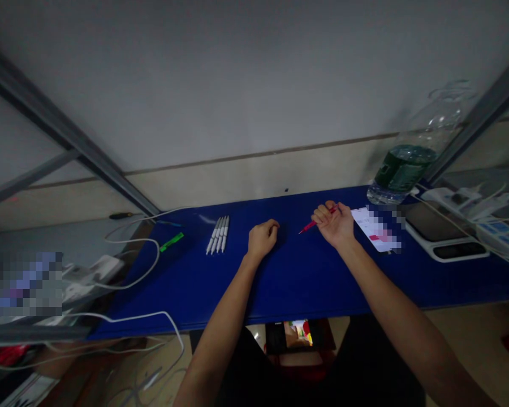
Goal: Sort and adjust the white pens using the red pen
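Note:
My right hand [333, 224] is palm up over the blue tabletop [297, 282], its fingers closed round a slim red pen [309, 226]. The pen's thin tip points left and down, toward my other hand. My left hand [262, 242] rests on the tabletop with its fingers curled in; nothing shows sticking out of it. To its left, several white pens [218, 234] lie side by side in a row, tips toward me. Further left lies a small bright green strip [172, 242]. A phone [373, 229] with a lit screen lies just right of my right hand.
A large clear water bottle [401, 164] with a green label stands at the back right. Beside it are a white device with a dark top [443, 229] and power strips with cables. A white cable [158, 254] loops over the left end. A wall [254, 169] closes off the back.

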{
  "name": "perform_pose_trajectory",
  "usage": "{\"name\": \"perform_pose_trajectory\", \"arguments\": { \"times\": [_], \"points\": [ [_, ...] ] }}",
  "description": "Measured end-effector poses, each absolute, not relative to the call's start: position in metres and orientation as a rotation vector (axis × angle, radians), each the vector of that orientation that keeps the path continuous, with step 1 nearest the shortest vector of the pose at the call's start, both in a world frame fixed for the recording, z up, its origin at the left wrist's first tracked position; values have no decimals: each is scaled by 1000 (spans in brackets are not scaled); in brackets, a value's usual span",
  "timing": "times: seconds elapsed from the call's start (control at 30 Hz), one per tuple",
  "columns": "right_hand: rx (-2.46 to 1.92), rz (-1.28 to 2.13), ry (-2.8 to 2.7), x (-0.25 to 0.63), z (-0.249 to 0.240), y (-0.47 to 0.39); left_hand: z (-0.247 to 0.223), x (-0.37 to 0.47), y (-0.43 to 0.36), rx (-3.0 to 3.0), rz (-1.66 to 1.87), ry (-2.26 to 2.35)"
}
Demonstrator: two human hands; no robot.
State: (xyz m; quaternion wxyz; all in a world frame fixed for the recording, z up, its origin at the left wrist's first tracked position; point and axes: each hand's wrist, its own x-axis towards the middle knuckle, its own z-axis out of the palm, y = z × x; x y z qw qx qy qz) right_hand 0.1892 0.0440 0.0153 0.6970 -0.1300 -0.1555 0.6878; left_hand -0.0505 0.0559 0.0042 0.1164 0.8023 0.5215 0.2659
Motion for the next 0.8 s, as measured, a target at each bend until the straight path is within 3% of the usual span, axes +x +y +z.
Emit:
{"name": "perform_pose_trajectory", "arguments": {
  "times": [0.8],
  "points": [
    [-272,1571,-412,190,11,46,3,-47,54,2418,756,1427]
  ]
}}
